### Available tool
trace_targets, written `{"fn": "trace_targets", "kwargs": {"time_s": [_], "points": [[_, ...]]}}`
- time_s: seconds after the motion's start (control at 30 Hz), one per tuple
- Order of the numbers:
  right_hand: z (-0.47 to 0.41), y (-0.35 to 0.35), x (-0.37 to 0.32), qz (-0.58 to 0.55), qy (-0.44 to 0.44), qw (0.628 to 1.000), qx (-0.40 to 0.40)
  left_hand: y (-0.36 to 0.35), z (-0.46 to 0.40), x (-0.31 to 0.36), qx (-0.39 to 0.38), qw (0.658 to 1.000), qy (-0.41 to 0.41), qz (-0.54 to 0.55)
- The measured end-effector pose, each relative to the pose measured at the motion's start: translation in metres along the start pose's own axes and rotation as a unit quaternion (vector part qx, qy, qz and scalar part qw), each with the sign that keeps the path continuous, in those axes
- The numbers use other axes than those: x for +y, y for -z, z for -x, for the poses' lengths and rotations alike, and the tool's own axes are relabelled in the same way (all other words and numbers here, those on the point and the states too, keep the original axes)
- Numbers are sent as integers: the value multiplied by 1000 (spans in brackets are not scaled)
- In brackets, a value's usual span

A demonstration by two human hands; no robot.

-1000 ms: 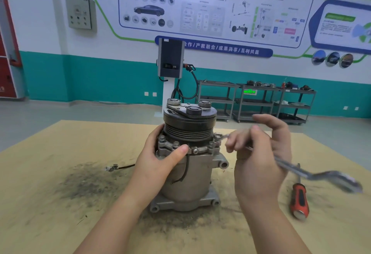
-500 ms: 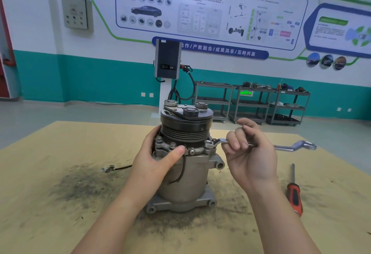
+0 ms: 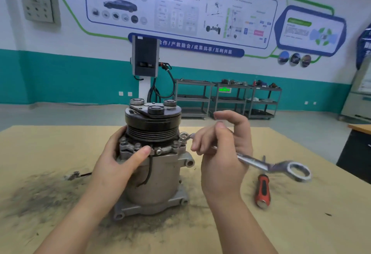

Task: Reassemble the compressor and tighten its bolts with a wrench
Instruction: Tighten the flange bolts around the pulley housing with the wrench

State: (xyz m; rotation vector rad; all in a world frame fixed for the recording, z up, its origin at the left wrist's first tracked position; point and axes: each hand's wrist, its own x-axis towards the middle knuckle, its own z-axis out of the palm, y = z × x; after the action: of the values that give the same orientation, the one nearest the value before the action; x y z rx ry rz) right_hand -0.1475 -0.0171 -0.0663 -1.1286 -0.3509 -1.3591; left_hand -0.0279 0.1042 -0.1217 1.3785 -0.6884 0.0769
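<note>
The grey compressor [image 3: 158, 179] stands upright on the table, its black pulley on top. My left hand [image 3: 118, 163] grips its upper body, thumb pressed across the front by the flange bolts [image 3: 138, 145]. My right hand [image 3: 222, 153] holds a silver ring wrench [image 3: 259, 163] by its shaft, with the index finger raised. The wrench's small ring end [image 3: 183, 135] sits at a bolt on the flange's right side. Its large ring end points right and toward me, blurred.
A red-and-black screwdriver [image 3: 262, 190] lies on the wooden table [image 3: 301, 223] to the right of my right hand. A black wire with a connector [image 3: 73, 175] trails left from the compressor. Dark grime [image 3: 40, 193] covers the table around the base. Shelves stand far behind.
The wrench handle has swung from pointing right to angling toward me and downward, pivoting on the flange bolt. My left hand has kept its grip on the compressor.
</note>
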Motion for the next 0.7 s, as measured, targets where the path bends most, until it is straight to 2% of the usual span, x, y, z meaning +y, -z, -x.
{"fn": "trace_targets", "kwargs": {"time_s": [0.1, 0.33, 0.47, 0.57, 0.63, 0.7], "points": [[-9, 7, 4, -74, -121, 989, 30, 0, 0, 0, 0, 1000, 2, -1], [-18, 12, 12, -132, -233, 963, 9, 1, 2, 3, 6, 1000, 7, -6], [-25, 17, 14, -176, -309, 934, 42, 0, 3, 6, 0, 1000, 10, -6], [-20, 14, 15, -175, -287, 938, 84, -1, 4, 9, 0, 1000, 9, -11], [-11, 7, 15, -128, -216, 963, 98, -1, 5, 10, 2, 1000, 8, -10], [2, -2, 13, -50, -117, 989, 69, -1, 5, 11, 2, 1000, 3, -10]]}}
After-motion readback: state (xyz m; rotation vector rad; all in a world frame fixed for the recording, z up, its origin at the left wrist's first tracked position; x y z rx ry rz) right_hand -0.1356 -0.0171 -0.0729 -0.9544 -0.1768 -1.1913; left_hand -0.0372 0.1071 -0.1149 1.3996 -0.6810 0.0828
